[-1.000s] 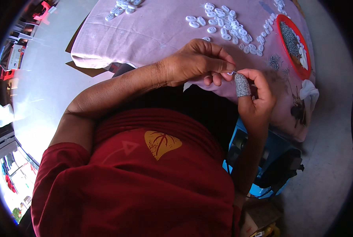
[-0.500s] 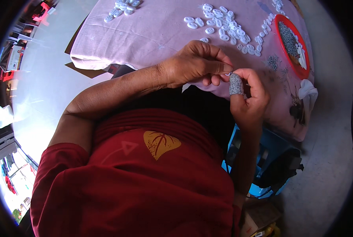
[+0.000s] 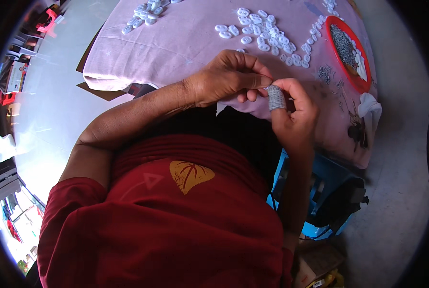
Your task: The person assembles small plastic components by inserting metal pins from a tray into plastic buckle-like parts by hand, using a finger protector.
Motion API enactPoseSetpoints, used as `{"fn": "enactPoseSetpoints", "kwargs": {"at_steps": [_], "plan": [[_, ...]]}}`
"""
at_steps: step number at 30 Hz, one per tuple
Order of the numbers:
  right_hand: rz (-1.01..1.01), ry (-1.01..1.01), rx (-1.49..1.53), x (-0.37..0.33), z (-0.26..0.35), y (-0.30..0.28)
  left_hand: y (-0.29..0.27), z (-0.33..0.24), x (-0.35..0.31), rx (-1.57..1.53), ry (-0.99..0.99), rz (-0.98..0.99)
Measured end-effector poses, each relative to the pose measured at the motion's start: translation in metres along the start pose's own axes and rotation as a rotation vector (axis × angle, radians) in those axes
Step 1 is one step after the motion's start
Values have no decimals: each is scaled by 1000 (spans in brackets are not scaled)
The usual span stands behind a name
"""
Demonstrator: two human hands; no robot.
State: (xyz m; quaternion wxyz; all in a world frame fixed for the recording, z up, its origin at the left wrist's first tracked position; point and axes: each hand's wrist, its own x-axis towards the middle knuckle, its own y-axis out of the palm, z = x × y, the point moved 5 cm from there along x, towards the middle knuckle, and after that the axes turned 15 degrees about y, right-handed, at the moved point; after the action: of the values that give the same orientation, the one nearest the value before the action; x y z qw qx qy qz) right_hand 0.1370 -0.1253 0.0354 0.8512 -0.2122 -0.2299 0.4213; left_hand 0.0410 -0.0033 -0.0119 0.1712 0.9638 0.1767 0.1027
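Note:
Before the table's near edge, my two hands meet fingertip to fingertip. My left hand (image 3: 229,77) pinches a small white piece (image 3: 266,88) between thumb and forefinger; only a sliver of it shows. A grey knitted sleeve (image 3: 276,98) covers the thumb of my right hand (image 3: 296,113). This thumb and its bent forefinger close together right beside the white piece, and what lies between them is hidden. Beyond my hands, several white oval pieces with holes (image 3: 265,31) lie in a loose heap on the pink cloth (image 3: 185,43).
At the right, a red tray (image 3: 366,87) holds small grey metal parts (image 3: 342,43) and white pieces. More metal parts (image 3: 326,74) lie beside it. A second white heap (image 3: 142,14) sits far left. A white cloth (image 3: 369,105) hangs at the right edge, above a blue stool (image 3: 315,192).
Both hands and the table things appear slightly further left in the view. The fingertips stay joined at the small white piece, and the grips look the same.

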Motion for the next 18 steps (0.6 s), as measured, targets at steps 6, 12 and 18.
{"fn": "enactPoseSetpoints", "kwargs": {"at_steps": [6,12,18], "plan": [[21,27,16,1,0,-16,-1,1,2,-111,-48,-6],[18,13,-16,-2,-2,-8,2,-1,2,-78,-69,14],[27,-39,-26,-1,3,-3,0,1,0,-40,-51,26]]}}
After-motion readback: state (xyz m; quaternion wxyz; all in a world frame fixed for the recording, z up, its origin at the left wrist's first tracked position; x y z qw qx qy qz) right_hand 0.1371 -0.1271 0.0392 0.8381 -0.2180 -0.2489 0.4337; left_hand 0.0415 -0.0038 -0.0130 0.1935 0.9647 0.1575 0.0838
